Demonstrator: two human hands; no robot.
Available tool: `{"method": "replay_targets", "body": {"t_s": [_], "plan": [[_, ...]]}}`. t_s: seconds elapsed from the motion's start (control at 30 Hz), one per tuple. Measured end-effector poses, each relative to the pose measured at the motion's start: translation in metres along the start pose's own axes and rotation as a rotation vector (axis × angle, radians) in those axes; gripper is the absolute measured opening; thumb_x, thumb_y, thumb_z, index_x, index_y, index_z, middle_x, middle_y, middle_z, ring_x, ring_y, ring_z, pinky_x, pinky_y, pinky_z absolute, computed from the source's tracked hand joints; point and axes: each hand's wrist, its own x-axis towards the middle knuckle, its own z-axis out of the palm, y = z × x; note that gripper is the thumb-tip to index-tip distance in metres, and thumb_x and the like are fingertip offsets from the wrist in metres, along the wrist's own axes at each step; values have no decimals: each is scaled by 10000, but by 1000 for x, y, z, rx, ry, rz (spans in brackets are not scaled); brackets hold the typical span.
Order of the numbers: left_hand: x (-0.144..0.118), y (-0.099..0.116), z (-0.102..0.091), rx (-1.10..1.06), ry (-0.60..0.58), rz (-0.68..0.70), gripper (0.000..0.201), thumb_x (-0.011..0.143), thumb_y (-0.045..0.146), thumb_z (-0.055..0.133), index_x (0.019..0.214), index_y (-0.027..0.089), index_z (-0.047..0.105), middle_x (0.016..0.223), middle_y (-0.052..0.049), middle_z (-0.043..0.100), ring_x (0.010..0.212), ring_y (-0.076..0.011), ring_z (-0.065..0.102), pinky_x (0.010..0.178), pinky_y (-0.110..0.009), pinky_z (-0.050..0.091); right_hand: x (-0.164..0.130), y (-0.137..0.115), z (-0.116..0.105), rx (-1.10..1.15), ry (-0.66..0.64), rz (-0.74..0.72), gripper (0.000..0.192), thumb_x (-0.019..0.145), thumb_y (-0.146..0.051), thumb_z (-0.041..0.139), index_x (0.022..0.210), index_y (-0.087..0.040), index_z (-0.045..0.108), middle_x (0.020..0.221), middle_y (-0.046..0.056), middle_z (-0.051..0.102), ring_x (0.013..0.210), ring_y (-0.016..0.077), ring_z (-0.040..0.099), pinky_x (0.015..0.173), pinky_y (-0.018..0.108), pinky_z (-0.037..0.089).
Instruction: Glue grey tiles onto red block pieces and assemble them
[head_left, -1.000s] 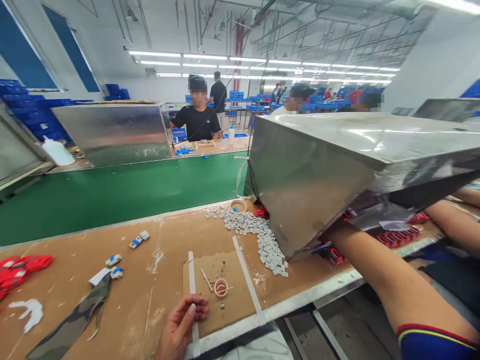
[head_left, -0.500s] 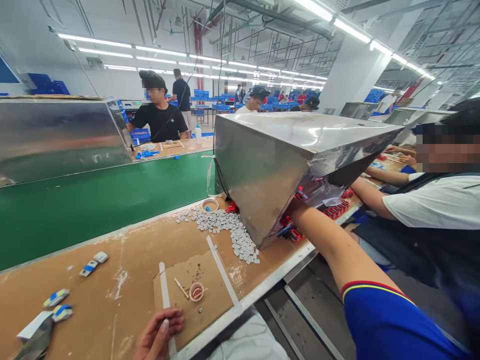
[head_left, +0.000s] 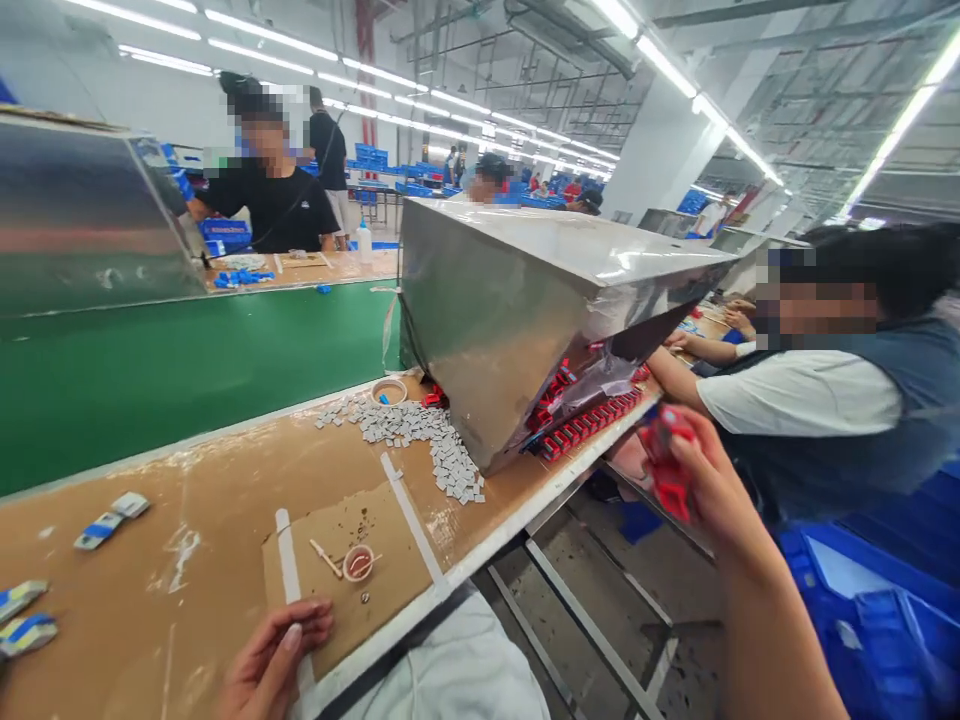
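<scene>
My right hand [head_left: 701, 465] is raised at the right, beyond the table's front edge, its fingers closed round a red plastic part [head_left: 670, 480] with some grey on it. Blur hides the part's exact kind and whether there is more than one. My left hand [head_left: 281, 650] rests by the near edge of a cardboard sheet [head_left: 382, 590], fingers loosely curved, thumb apart and nothing visible in them. On that sheet stand a small cup [head_left: 358, 563] of reddish-brown stuff with a thin stick across it, and a short whitish stick [head_left: 326, 558].
Many small grey tiles [head_left: 420, 435] lie beside a slanted metal housing [head_left: 480, 330]. Red parts [head_left: 592, 425] stand in a row under it. A tape roll [head_left: 389, 391] sits behind the tiles. A co-worker [head_left: 817, 390] sits close at right; blue bins [head_left: 862, 600] are below.
My right hand has come out from under the metal housing, toward me and rightward, with red plastic in its fingers. The view has turned right; my left hand keeps its place by the cardboard.
</scene>
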Motion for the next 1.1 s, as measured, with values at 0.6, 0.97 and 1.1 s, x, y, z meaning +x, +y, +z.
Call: {"method": "replay_targets", "body": {"t_s": [0.6, 0.97, 1.1], "plan": [[-21, -15, 21, -239, 9, 204, 479, 780, 607, 818, 891, 145, 757, 840, -78, 755, 764, -177, 671, 766, -298, 535, -71, -13, 457, -726, -1463, -1096, 635, 843, -372, 760, 1428, -217, 568, 1252, 114, 602, 975, 236, 666, 885, 342, 517], [-16, -8, 23, -207, -85, 164, 463, 829, 604, 775, 908, 150, 740, 862, -81, 748, 773, -183, 679, 774, -311, 534, -98, 16, 474, -733, -1427, -1294, 491, 935, -277, 683, 1397, -149, 575, 1468, 230, 502, 1312, 362, 523, 1074, 485, 460], [-14, -8, 21, -208, -84, 162, 475, 819, 613, 780, 901, 147, 739, 860, -81, 743, 778, -186, 681, 771, -311, 541, -101, 13, 470, -671, -1437, -1250, 238, 949, -136, 598, 1177, -134, 665, 1307, 206, 617, 1299, 321, 522, 1102, 467, 438]]}}
